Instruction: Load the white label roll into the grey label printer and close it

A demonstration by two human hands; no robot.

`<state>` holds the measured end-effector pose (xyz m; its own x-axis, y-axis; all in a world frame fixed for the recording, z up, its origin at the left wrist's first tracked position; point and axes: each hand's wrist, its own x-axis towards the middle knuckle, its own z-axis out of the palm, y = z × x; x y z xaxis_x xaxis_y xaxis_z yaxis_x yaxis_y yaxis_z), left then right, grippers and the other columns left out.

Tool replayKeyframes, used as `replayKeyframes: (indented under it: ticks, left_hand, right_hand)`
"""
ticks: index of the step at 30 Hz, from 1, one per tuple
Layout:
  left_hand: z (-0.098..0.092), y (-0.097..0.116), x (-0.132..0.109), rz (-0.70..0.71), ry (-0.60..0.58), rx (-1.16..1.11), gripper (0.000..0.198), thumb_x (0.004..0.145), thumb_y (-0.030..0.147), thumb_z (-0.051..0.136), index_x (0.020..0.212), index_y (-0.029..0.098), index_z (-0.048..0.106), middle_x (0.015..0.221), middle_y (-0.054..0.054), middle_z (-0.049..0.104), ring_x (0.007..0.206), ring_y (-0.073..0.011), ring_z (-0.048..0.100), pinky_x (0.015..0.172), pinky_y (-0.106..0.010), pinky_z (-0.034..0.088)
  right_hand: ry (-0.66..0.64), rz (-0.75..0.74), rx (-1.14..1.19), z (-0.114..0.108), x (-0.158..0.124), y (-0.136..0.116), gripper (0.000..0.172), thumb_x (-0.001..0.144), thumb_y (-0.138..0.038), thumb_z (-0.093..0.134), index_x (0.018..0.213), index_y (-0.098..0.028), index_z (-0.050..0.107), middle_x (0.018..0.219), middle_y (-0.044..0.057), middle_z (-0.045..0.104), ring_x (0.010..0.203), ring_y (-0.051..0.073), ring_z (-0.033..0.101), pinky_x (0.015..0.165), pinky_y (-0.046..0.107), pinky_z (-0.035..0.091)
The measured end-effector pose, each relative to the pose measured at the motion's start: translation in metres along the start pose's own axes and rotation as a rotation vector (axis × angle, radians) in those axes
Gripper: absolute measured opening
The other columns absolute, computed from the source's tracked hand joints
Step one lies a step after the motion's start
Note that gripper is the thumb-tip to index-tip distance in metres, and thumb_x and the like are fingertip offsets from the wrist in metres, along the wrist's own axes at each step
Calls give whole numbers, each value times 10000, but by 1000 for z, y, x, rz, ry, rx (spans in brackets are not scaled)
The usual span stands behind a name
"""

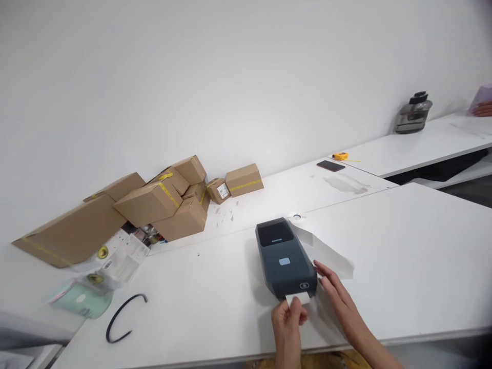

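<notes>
A dark grey label printer stands on the white table, its short front side towards me. A white paper label sticks out of the slot at that front side. The thumb and fingers of my left hand are closed on this label. My right hand lies along the printer's front right corner, fingers stretched out and fingertips at its side; whether they touch it I cannot tell. Right of the printer lies a long, creased strip of white paper, partly behind the right hand.
Several cardboard boxes are piled at the back left. Plastic packets and a black curved band lie left. A phone, a yellow tape measure and a large bottle are at the right; another person's hand shows far right.
</notes>
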<state>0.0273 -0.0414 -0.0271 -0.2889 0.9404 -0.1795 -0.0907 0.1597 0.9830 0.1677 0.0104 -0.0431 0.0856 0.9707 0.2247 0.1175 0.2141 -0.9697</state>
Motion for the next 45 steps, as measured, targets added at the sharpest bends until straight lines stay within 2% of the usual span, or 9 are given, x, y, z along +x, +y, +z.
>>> replayKeyframes:
  ticks: [5, 10, 14, 19, 22, 27, 30, 39, 45]
  left_hand:
    - [-25, -12, 2, 116, 262, 64, 660, 800, 766, 431, 510, 193, 582, 492, -27, 533, 521, -165, 501, 562, -296, 423]
    - [-38, 6, 18, 255, 507, 44, 499, 884, 585, 463, 1072, 178, 681, 1106, -99, 688, 1077, -234, 619, 864, -290, 512]
    - [-26, 23, 29, 282, 425, 43, 524, 923, 496, 448, 1332, 185, 549, 1449, -96, 518, 1368, -226, 441, 1093, -292, 396]
    - [-15, 31, 34, 247, 310, -29, 568, 938, 521, 412, 1374, 173, 521, 1492, -91, 475, 1391, -222, 421, 1093, -281, 410]
    - [-16, 46, 34, 267, 292, -31, 564, 939, 534, 407, 1366, 190, 539, 1486, -72, 488, 1403, -217, 404, 1106, -274, 396]
    - [-23, 94, 53, 331, 264, -76, 555, 950, 545, 379, 1364, 199, 512, 1427, -89, 547, 1348, -213, 475, 1115, -322, 377]
    - [-26, 111, 84, 357, 299, -58, 503, 942, 525, 402, 1297, 194, 537, 1291, -103, 640, 1253, -218, 558, 1082, -353, 396]
    - [-11, 91, 147, 255, 125, 409, 554, 825, 401, 604, 1320, 165, 526, 1407, -151, 528, 1323, -284, 460, 1074, -384, 373]
    - [-12, 79, 154, 282, 147, 431, 499, 855, 348, 555, 1314, 156, 515, 1394, -138, 548, 1317, -265, 473, 1076, -362, 367]
  right_hand:
    - [-72, -466, -405, 9, 23, -35, 290, 927, -415, 497, 1168, -367, 651, 1533, -12, 420, 1418, 350, 325, 1106, 599, 295]
    - [-113, -661, -695, 23, 42, -39, 281, 899, -375, 573, 1163, -404, 665, 1492, -59, 478, 1406, 337, 358, 1149, 588, 151]
    - [-145, -592, -653, 23, 41, -37, 264, 902, -391, 571, 1146, -421, 666, 1466, -65, 508, 1405, 362, 363, 1134, 646, 161]
    - [-160, -295, -295, 13, 33, -25, 396, 947, -472, 437, 1321, -418, 557, 1587, -36, 320, 1440, 365, 302, 1074, 600, 399]
    - [-128, -141, -123, 11, 35, -21, 502, 974, -495, 349, 1468, -413, 372, 1607, -23, 278, 1451, 319, 297, 1124, 534, 381]
    - [-157, -257, -109, 17, 77, -60, 532, 980, -508, 334, 1496, -383, 313, 1614, -28, 256, 1482, 269, 220, 1208, 506, 219]
    - [-105, -373, -139, 28, 122, -94, 523, 980, -521, 331, 1472, -344, 356, 1540, 26, 400, 1422, 266, 342, 1176, 503, 268]
    - [4, -230, -178, 62, 245, -138, 650, 936, -641, 324, 1417, -222, 450, 1351, 136, 601, 1202, 323, 591, 989, 482, 464]
    - [100, -366, -202, 49, 212, -118, 404, 934, -516, 427, 1122, -217, 622, 1202, 125, 646, 1116, 280, 613, 936, 428, 477]
